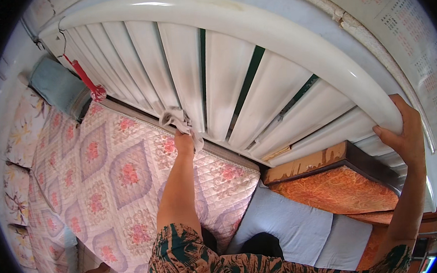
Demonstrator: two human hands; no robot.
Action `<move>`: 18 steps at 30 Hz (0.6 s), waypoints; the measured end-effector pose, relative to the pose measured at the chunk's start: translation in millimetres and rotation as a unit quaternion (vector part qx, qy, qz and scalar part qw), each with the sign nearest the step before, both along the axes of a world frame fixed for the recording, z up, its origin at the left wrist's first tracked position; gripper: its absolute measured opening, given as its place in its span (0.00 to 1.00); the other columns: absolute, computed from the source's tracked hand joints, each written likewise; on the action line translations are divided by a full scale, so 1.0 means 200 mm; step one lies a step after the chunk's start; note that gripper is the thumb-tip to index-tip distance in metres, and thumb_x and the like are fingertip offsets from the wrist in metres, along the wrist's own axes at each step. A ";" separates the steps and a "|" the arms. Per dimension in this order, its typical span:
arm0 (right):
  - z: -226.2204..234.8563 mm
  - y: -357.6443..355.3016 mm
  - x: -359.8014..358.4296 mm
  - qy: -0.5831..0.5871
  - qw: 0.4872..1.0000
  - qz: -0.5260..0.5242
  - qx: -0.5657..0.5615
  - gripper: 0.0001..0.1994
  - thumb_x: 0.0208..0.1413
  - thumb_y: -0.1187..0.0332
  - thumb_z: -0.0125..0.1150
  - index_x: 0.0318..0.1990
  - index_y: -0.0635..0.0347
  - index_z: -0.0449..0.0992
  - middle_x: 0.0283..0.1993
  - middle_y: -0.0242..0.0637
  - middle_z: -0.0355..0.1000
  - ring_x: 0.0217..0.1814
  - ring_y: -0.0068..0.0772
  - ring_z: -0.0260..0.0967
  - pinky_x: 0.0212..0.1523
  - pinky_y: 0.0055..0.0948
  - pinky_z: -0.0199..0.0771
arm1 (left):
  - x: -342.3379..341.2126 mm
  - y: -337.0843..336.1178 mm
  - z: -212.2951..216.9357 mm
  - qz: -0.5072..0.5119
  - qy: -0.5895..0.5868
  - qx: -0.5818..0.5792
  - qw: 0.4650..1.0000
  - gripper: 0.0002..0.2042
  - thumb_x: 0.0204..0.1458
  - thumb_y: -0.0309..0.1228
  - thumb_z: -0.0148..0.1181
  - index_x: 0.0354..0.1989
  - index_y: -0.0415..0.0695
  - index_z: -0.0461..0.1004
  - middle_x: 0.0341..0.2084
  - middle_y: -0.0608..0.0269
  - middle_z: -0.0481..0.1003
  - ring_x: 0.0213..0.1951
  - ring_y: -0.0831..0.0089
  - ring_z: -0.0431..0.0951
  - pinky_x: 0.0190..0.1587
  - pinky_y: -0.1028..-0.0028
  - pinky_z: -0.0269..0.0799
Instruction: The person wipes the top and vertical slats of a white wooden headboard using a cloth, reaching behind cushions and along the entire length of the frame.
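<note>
A crumpled pale grey cloth (178, 120) is bunched in my left hand (184, 142), whose fingers are closed round it. The cloth rests against the lower part of a white slatted headboard (182, 58), just above the mattress edge. Along the headboard's top runs a thick curved rail (251, 20). My right hand (406, 129) grips the right end of that rail, thumb on the near side and fingers over the outer side. Below my left arm lies a quilted mattress (94, 168) with pink flowers and lilac diamonds.
A red-handled object (85, 77) hangs by a cord at the headboard's left. Folded blue-grey fabric (58, 87) sits in the far left corner. Near my right arm are an orange padded box-like piece (333, 187) and blue bedding (285, 223). A printed sheet (398, 22) covers the wall.
</note>
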State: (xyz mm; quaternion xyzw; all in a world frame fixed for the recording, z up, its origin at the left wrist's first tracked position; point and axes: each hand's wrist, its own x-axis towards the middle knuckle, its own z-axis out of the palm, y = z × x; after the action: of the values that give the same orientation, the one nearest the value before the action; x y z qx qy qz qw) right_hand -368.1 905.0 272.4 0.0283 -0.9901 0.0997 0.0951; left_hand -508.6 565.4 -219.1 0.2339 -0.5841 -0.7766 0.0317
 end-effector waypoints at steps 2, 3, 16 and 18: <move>0.01 -0.02 0.00 -0.005 1.000 -0.005 -0.006 0.22 0.35 0.67 0.67 0.42 0.66 0.72 0.33 0.44 0.74 0.33 0.36 0.73 0.37 0.30 0.72 | -0.04 -0.14 0.20 -0.042 -0.035 -0.007 0.998 0.21 0.49 0.17 0.61 0.53 0.40 0.68 0.44 0.62 0.76 0.45 0.70 0.76 0.49 0.74 0.71; 0.02 -0.02 0.01 -0.007 1.000 -0.010 -0.008 0.22 0.35 0.66 0.67 0.42 0.66 0.72 0.33 0.44 0.74 0.33 0.36 0.73 0.37 0.30 0.72 | -0.04 -0.17 0.33 -0.033 0.018 -0.001 0.999 0.20 0.50 0.16 0.59 0.53 0.39 0.69 0.44 0.63 0.76 0.45 0.72 0.76 0.48 0.75 0.71; -0.02 0.01 0.00 0.032 0.999 0.016 0.018 0.22 0.35 0.66 0.68 0.41 0.65 0.72 0.32 0.47 0.74 0.33 0.41 0.74 0.38 0.33 0.72 | -0.42 -0.65 1.36 0.082 0.316 -0.180 0.928 0.14 0.54 0.18 0.57 0.49 0.38 0.73 0.42 0.64 0.77 0.42 0.78 0.74 0.47 0.78 0.69; -0.01 0.00 0.00 0.024 1.000 0.006 0.015 0.22 0.35 0.67 0.68 0.41 0.65 0.72 0.32 0.46 0.74 0.33 0.41 0.74 0.38 0.33 0.72 | -0.48 -0.54 1.30 0.085 0.427 -0.103 0.895 0.16 0.54 0.17 0.53 0.52 0.38 0.72 0.41 0.68 0.77 0.40 0.78 0.74 0.46 0.80 0.69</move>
State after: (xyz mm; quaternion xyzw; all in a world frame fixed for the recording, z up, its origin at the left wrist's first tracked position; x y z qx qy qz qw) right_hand -367.3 905.8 270.9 0.0376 -0.9887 0.0843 0.1183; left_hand -604.7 456.7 41.8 -0.0754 -0.5690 -0.7315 0.3679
